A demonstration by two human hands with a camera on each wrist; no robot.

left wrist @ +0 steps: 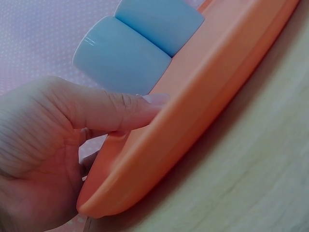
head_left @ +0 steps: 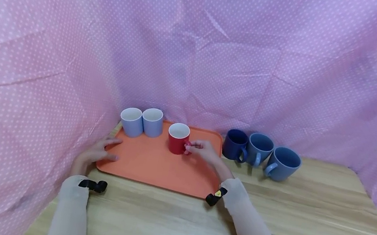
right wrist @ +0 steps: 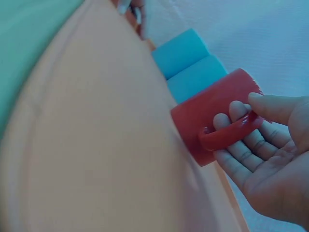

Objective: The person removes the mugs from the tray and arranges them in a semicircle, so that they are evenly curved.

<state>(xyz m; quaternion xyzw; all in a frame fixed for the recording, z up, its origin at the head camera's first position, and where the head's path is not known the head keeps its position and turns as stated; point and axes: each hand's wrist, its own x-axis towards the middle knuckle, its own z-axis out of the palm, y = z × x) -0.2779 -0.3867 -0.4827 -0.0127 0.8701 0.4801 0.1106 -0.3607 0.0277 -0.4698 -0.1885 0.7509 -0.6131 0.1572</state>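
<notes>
A red mug (head_left: 177, 145) with a white inside stands upright on the orange tray (head_left: 158, 170). My right hand (head_left: 203, 151) grips this mug by its handle; in the right wrist view fingers pass through the red handle (right wrist: 231, 133) with the thumb near its top. My left hand (head_left: 97, 150) rests at the tray's left edge, its thumb (left wrist: 120, 108) extended over the rim. Two pale blue cups (head_left: 132, 123) (head_left: 152, 123) stand side by side at the tray's back left corner. Some left fingers are hidden behind the tray in the left wrist view.
Right of the tray, a dark navy mug (head_left: 234, 145) and two grey-blue mugs (head_left: 259, 146) (head_left: 281, 166) stand in a row on the wooden table (head_left: 325, 207). A pink dotted cloth (head_left: 216, 77) hangs behind and along both sides.
</notes>
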